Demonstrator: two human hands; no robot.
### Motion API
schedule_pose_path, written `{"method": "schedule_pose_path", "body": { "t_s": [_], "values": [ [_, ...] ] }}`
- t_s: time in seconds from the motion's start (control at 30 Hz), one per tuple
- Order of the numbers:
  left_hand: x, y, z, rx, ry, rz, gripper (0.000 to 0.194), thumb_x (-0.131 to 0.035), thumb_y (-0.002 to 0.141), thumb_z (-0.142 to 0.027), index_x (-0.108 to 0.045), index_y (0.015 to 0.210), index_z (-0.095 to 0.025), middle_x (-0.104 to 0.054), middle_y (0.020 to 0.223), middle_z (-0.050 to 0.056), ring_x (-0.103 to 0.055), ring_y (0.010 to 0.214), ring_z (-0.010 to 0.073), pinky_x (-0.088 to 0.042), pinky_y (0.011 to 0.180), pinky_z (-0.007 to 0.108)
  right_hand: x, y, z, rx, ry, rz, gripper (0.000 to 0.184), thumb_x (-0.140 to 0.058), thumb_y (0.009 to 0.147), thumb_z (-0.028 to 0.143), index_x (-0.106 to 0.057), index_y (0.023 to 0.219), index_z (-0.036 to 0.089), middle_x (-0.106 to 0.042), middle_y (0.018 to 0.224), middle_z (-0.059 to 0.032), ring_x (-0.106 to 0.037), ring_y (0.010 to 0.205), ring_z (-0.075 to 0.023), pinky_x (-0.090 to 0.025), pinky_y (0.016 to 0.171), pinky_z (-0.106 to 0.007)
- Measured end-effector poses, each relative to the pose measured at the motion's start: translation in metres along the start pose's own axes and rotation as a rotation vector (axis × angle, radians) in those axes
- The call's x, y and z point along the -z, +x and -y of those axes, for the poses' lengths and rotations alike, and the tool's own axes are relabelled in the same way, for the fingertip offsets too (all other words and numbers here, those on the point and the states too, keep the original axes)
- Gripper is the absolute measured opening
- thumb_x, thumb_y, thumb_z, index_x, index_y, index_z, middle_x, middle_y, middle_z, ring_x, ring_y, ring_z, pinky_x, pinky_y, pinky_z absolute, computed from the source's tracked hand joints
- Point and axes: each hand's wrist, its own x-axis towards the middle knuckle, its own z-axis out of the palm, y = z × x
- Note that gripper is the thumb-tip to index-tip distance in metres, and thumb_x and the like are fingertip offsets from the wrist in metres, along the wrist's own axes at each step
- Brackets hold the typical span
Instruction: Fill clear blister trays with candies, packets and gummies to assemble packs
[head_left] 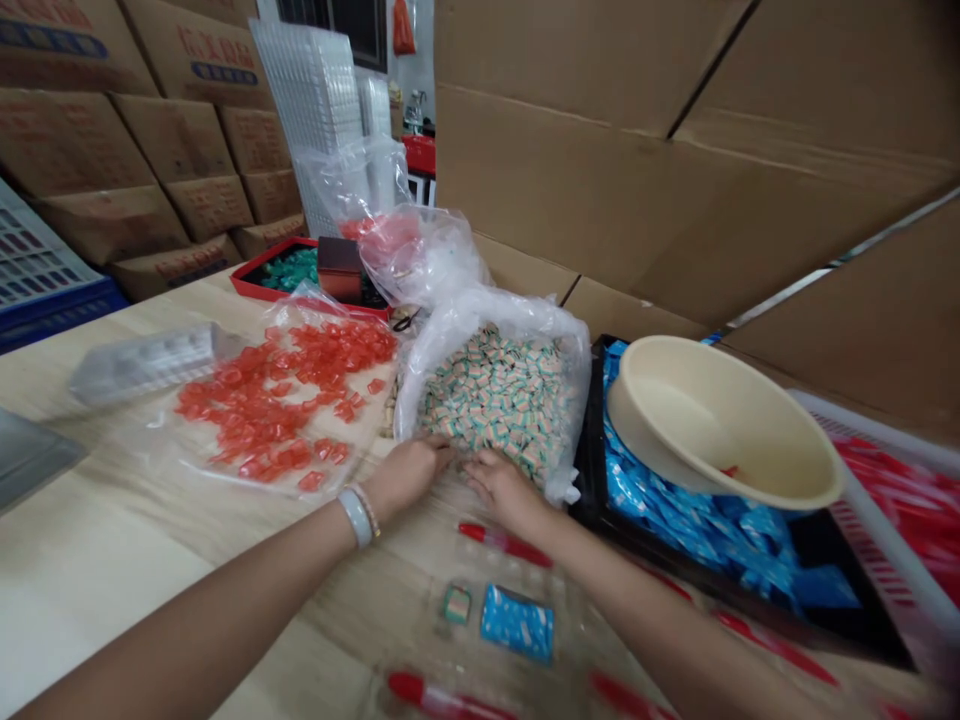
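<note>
Head view: working left to right from the bag of green-and-cream wrapped candies (499, 400), you have a clear blister tray (150, 362) lying on its side on the pale wood table (97, 540), well left of the bag. Nearer the bag, red wrapped candies (285, 405) lie spread on a clear plastic sheet (169, 435). Behind them, a red tray of green candies (289, 270) sits up and to the left of the bag.

Your left arm reaches in from the lower left, with a white wristband (355, 517) and a beaded bracelet (367, 510) on the wrist. Your left hand (405, 475) lies palm down, its fingers at the bag's near edge. Your right hand (504, 490) comes in from the lower right, also palm down, with its fingers on the bag's near edge just beside the left fingers. The two hands are close but apart, and neither looks clamped.

Right of the bag, a cream bowl (720, 420) tilts on a black tray of blue wrapped candies (697, 540).
</note>
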Motion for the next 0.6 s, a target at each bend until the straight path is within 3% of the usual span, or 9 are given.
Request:
{"method": "schedule_pose_path", "body": {
  "t_s": [0.17,0.33,0.47,0.53,0.6],
  "values": [
    [-0.011,0.004,-0.004,0.044,-0.054,-0.023,0.022,-0.042,0.081,-0.019,-0.062,0.088,-0.016,-0.061,0.088,0.007,-0.054,0.084,0.0165,-0.04,0.078,0.027,-0.004,-0.001,-0.001,-0.007,-0.076,-0.024,0.013,-0.047,0.078,0.014,-0.059,0.081,0.016,-0.053,0.083,-0.0046,-0.049,0.082,-0.0156,-0.039,0.074,-0.025],
    [-0.01,0.019,-0.002,0.242,-0.143,-0.143,0.019,-0.048,0.073,-0.019,-0.065,0.084,-0.015,-0.064,0.084,0.005,-0.055,0.08,0.0178,-0.04,0.076,0.027,-0.004,0.009,0.007,-0.047,-0.093,-0.089,0.012,-0.048,0.071,0.009,-0.055,0.079,0.015,-0.052,0.085,-0.0051,-0.047,0.081,-0.0159,-0.038,0.074,-0.026],
    [0.005,0.024,-0.01,0.353,-0.154,-0.237,0.027,-0.047,0.073,-0.025,-0.063,0.088,-0.009,-0.066,0.077,0.007,-0.057,0.071,0.0191,-0.043,0.065,0.028,0.04,-0.004,0.02,-0.088,0.008,-0.244,0.01,-0.049,0.068,0.008,-0.053,0.072,0.016,-0.052,0.076,-0.0021,-0.046,0.074,-0.0144,-0.037,0.069,-0.025],
    [0.007,0.02,-0.027,0.383,-0.253,-0.232,0.03,-0.049,0.072,-0.031,-0.064,0.087,-0.009,-0.065,0.069,0.005,-0.056,0.062,0.0168,-0.043,0.058,0.025,0.073,-0.036,0.021,-0.14,0.135,-0.338,0.005,-0.05,0.068,0.011,-0.052,0.07,0.016,-0.05,0.069,0.0,-0.046,0.068,-0.0129,-0.037,0.065,-0.025],
    [-0.002,0.014,-0.055,0.357,-0.433,-0.156,0.03,-0.052,0.069,-0.034,-0.065,0.084,-0.011,-0.065,0.068,0.003,-0.056,0.059,0.0145,-0.043,0.055,0.023,0.104,-0.086,0.019,-0.23,0.318,-0.394,0.004,-0.051,0.07,0.02,-0.051,0.07,0.016,-0.049,0.065,0.0015,-0.045,0.063,-0.0115,-0.036,0.06,-0.024]
  ]
}}
